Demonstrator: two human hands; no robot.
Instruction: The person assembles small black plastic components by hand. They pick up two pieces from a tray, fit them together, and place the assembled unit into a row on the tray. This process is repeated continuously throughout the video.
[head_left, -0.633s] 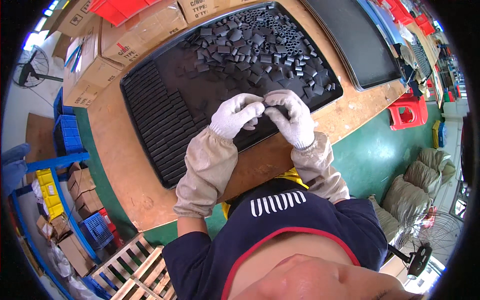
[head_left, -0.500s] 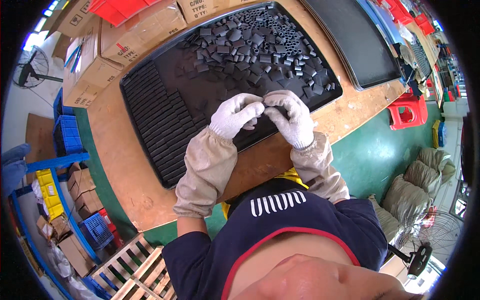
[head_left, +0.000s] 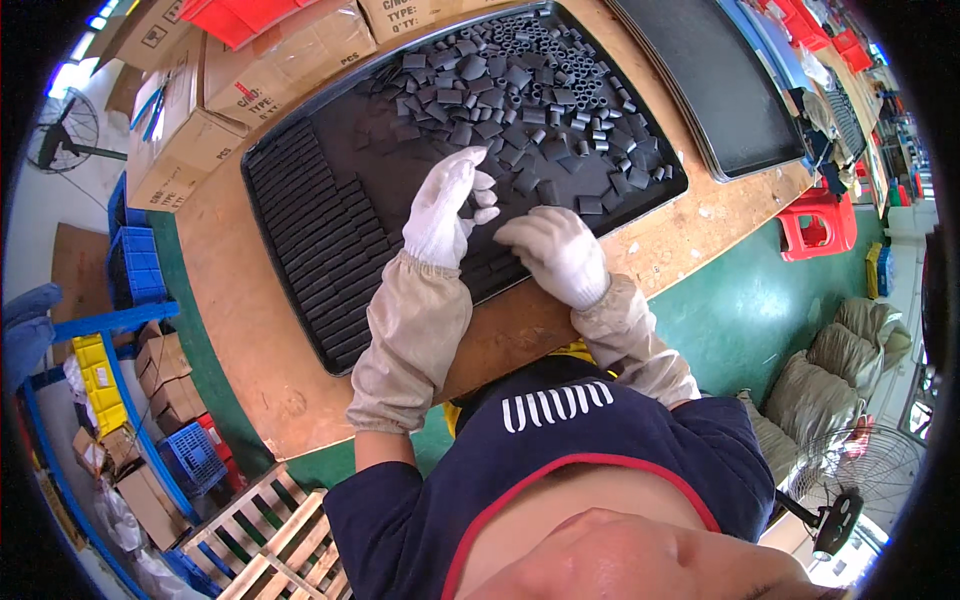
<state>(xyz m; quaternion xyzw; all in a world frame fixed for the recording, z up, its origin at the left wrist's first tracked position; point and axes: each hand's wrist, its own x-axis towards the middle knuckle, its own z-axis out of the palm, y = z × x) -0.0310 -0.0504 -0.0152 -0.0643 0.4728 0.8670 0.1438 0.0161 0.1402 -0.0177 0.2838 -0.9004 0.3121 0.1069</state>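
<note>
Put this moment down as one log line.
left hand: above black tray, loosely curled | right hand: over tray's near edge, holding unclear | dark rows: tray's left | loose dark pieces: far side

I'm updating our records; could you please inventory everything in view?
Work tray: one, black, tabletop
Loose pieces: many, dark, tray's upper right
Rowed pieces: many, black, tray's left
Second tray: at least one, black, right
Table: one, brown, centre
Cardboard boxes: several, brown, upper left
Bins: several, red, near top
Crates: several, blue, left
Rack bin: at least one, yellow, left
Pallet: one, tan, lower left
Stool: one, red, right
Sacks: several, greyish, right
Fans: two, dark, left and right
Shirt: one, navy, bottom
Sleeve covers: two, beige, forearms
Left grip: one, white, over tray
Right grip: one, white, over tray
</note>
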